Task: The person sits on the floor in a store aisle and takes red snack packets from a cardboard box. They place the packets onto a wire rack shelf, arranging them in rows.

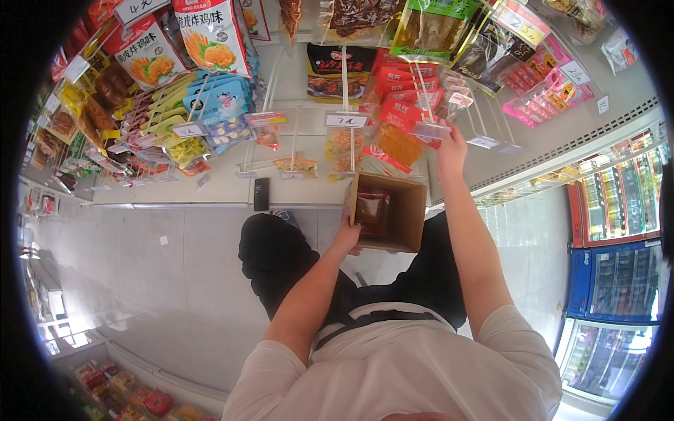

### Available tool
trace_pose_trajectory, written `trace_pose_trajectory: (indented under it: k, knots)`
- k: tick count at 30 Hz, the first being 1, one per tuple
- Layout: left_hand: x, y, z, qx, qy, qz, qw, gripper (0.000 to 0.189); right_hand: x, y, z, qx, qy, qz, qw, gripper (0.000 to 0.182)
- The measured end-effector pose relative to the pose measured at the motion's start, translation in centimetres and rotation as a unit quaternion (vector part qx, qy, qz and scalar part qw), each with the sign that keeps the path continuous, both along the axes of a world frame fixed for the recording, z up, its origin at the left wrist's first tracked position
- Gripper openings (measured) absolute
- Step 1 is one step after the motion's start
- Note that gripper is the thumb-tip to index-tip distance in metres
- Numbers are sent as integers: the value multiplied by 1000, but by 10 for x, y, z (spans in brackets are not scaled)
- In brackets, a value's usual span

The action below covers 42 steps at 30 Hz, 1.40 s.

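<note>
My left hand (pixel 347 234) grips an open cardboard box (pixel 423 216) by its left wall, above my knees. Inside the box lies a red shiny packet (pixel 373 208). My right hand (pixel 452 152) is raised to a display hook, its fingers closed at the right end of a clear price-tag holder (pixel 429 130). Behind that holder hang several red snack packets (pixel 403 113). An orange-brown snack packet (pixel 397 144) hangs just below and to the left. The fingertips of my right hand are partly hidden, and whether they also touch a red packet is unclear.
A black phone-like object (pixel 261 194) lies on the shelf's front edge. Hooks with price tags (pixel 347 120) jut out from the rack. Blue candy bags (pixel 218 97) hang at left, pink packets (pixel 550 97) at right. Glass-door coolers (pixel 624 284) line the right side.
</note>
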State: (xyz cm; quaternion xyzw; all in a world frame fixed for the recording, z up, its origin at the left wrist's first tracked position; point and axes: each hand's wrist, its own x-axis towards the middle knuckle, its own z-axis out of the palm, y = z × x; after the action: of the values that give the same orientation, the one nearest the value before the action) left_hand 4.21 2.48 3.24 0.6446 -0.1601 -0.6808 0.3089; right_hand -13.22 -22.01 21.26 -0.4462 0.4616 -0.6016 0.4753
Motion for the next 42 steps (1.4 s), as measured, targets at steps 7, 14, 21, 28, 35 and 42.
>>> trace_pose_trajectory:
  k: [7, 14, 21, 28, 35, 42]
  knots:
    - [-2, -5, 9, -9, 17, -25, 1000, 67, 5, -86, -20, 11, -41, 0, 999, 32]
    - [2, 2, 20, -7, -5, -31, 999, 68, 20, -37, -15, -51, 106, -49, 992, 30]
    - [5, 12, 41, -59, -14, -83, 995, 76, -27, 108, -96, -44, 266, -32, 962, 5]
    - [-2, 43, 87, -79, -8, -63, 995, 82, -40, 182, -149, 55, 596, 517, 611, 55]
    - [-4, 92, 116, -78, -93, -115, 986, 92, -26, 165, -185, 85, 648, 348, 672, 23]
    - [-10, 110, 116, -150, -132, -135, 970, 92, -8, 156, -230, 116, 508, 108, 846, 46]
